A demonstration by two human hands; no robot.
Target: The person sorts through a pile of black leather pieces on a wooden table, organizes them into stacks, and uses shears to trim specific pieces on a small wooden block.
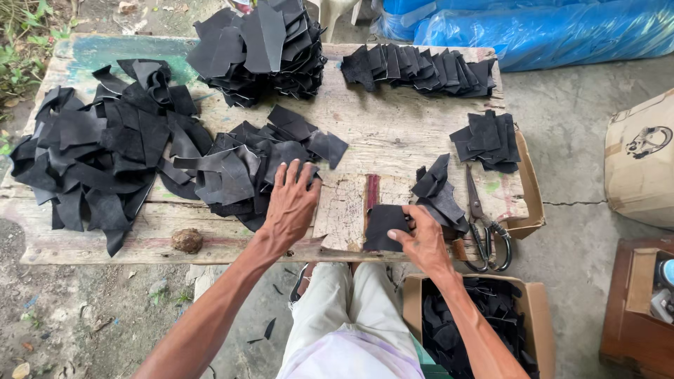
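Bare board [393, 130] lies open ahead of me, between the middle heap [246, 172] under my left hand [289, 203] and the small stacks on the right. My right hand [425, 238] is hemmed in: loose pieces [439, 189] just beyond it, scissors [484, 228] beside it. The big pile [91, 154] blocks the left end, and two stacks [260, 52] crowd the far edge.

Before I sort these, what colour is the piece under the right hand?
Black, seen in the head view: the piece under the right hand.
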